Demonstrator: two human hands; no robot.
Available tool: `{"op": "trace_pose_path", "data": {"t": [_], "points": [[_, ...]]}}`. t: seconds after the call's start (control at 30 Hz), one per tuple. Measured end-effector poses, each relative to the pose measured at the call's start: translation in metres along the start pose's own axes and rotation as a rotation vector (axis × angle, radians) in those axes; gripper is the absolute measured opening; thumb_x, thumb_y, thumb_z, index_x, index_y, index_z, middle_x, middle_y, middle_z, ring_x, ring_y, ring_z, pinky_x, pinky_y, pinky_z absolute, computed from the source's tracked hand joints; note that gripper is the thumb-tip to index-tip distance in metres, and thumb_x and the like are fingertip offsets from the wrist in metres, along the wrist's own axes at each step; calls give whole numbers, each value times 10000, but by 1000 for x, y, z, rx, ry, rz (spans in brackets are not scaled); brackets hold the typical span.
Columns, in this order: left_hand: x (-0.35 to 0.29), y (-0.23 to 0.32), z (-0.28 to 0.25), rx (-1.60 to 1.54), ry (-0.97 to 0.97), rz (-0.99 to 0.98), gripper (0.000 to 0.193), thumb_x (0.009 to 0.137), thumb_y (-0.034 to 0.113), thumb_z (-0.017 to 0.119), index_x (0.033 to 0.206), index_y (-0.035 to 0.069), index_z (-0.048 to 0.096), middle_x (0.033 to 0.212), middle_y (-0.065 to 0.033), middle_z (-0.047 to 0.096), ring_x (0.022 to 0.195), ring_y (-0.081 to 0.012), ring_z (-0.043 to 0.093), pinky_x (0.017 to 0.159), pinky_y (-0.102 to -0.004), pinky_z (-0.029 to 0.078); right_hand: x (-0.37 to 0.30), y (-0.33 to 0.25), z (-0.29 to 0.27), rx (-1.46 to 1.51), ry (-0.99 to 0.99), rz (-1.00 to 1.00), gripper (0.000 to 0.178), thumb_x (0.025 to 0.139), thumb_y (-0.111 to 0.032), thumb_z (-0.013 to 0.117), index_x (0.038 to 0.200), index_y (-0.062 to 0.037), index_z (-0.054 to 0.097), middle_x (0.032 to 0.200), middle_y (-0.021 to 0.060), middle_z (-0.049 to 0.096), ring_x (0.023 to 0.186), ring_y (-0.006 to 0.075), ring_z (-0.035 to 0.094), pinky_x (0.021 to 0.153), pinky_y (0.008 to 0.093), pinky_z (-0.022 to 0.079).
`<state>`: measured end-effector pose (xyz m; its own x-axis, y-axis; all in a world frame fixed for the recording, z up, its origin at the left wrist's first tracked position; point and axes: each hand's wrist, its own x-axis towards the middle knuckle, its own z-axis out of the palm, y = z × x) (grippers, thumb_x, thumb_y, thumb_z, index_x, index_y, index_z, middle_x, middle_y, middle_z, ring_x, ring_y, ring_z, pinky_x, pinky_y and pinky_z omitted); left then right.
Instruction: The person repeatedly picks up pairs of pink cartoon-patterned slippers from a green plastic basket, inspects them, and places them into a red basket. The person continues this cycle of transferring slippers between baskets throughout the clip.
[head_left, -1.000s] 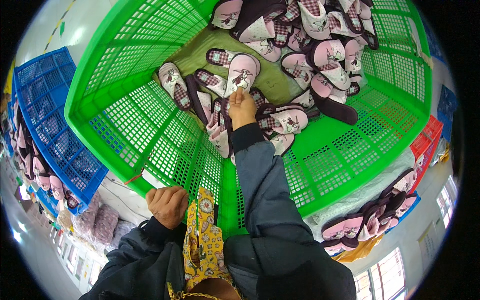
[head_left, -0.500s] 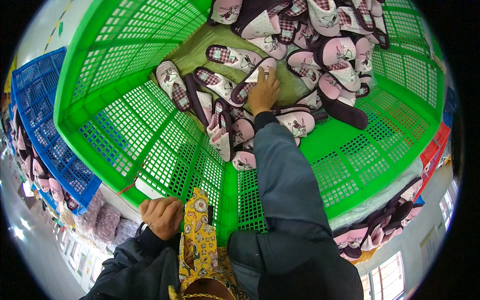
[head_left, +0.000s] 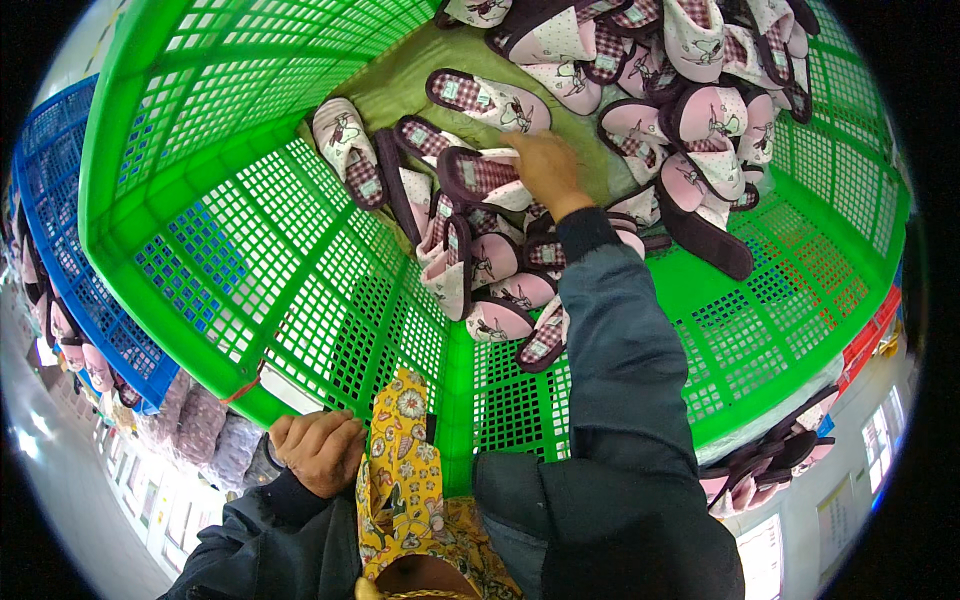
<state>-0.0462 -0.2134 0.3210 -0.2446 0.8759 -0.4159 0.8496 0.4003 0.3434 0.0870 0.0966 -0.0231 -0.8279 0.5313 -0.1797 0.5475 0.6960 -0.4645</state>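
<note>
Two bare hands are at a large green basket [head_left: 205,365]. The left hand [head_left: 318,453] is clenched over its near rim, knuckles up. Inside, the right hand [head_left: 548,170] grasps a slipper [head_left: 485,177] by its toe end, covering much of the upper; the dark-edged heel and checked insole point left. Just beyond the fingertips, another slipper lies on an olive sheet [head_left: 400,75]. More pink-and-white slippers [head_left: 497,322] lie loosely about the right hand, with a denser heap along the far side. Left of the green basket stands a blue basket [head_left: 75,165].
</note>
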Motion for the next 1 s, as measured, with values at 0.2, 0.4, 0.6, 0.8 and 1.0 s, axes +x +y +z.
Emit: {"op": "trace_pose_path", "data": {"t": [0.2, 0.4, 0.6, 0.8, 1.0], "points": [[-5, -7, 5, 18, 23, 23, 197, 688, 175, 671, 883, 159, 649, 926, 39, 656, 773, -128, 597, 718, -315, 350, 68, -2, 48, -126, -416, 116, 382, 896, -173, 460, 1274, -202, 508, 930, 170, 669, 860, 312, 649, 741, 486, 501], [-16, -13, 9, -48, -17, -17, 192, 670, 181, 637, 854, 124, 644, 912, 29, 643, 792, -131, 605, 712, -323, 368, 59, 14, 75, -117, -168, 276, 228, 842, -151, 509, 1024, -77, 627, 852, 191, 667, 806, 364, 646, 703, 491, 500], [17, 1, -11, -237, -45, -52, 203, 690, 132, 693, 879, 93, 630, 903, -20, 638, 802, -203, 598, 745, -356, 387, -23, -8, -58, 118, 27, 399, 217, 808, -193, 615, 975, -53, 616, 830, 214, 640, 796, 431, 601, 685, 504, 464], [102, 10, 31, -469, -115, -84, 173, 821, 176, 629, 941, 53, 609, 922, -136, 600, 898, -333, 551, 783, -412, 415, -159, -40, -157, 248, 81, 439, 246, 771, -142, 628, 993, -38, 604, 908, 188, 614, 827, 380, 579, 713, 444, 455], [216, -19, 152, -412, -47, -299, 258, 812, 261, 609, 942, 38, 624, 924, -172, 610, 900, -366, 584, 785, -442, 467, -201, -77, -182, 183, -53, 336, 220, 683, -59, 619, 902, -64, 596, 764, 147, 563, 727, 343, 530, 625, 444, 420]]}}
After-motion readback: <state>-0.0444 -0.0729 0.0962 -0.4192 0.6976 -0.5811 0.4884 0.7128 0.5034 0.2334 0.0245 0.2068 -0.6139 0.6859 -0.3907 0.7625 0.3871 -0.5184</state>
